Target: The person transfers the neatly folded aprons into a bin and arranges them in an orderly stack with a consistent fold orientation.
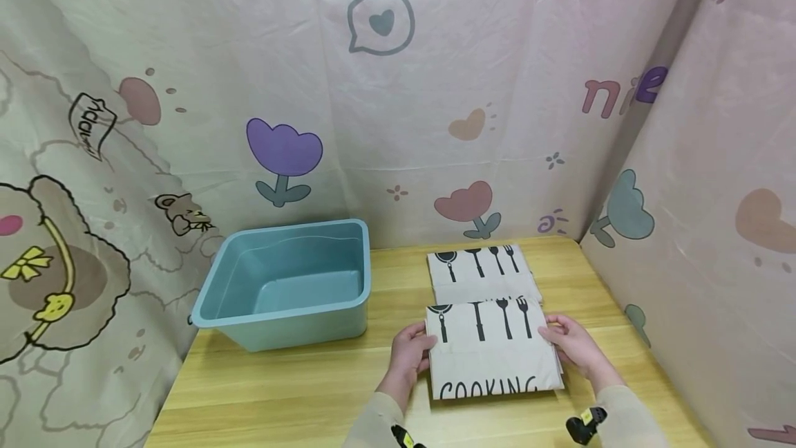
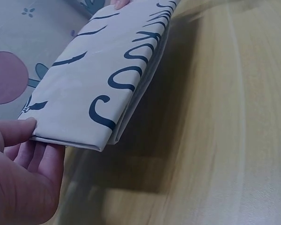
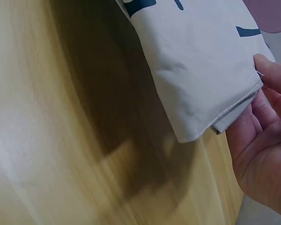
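Note:
A folded white cloth (image 1: 491, 358) with dark utensil prints and the word COOKING is held up by both hands. At its left edge the left hand (image 1: 410, 355) pinches it, thumb on top and fingers beneath; the left wrist view shows this hand (image 2: 28, 173) at a corner of the cloth (image 2: 84, 103). The right hand (image 1: 575, 348) pinches the opposite edge, and in the right wrist view that hand (image 3: 264, 136) has its thumb over the layered cloth (image 3: 201, 79). Shadow lies on the table below it. Just behind is a second folded cloth (image 1: 481, 275) with similar prints, partly covered.
A blue-green plastic bin (image 1: 286, 327), with nothing visible inside, stands at the left on the wooden table (image 1: 280, 393). Printed fabric (image 1: 398, 123) hangs behind the table, and more fabric (image 1: 715, 261) hangs along its right side.

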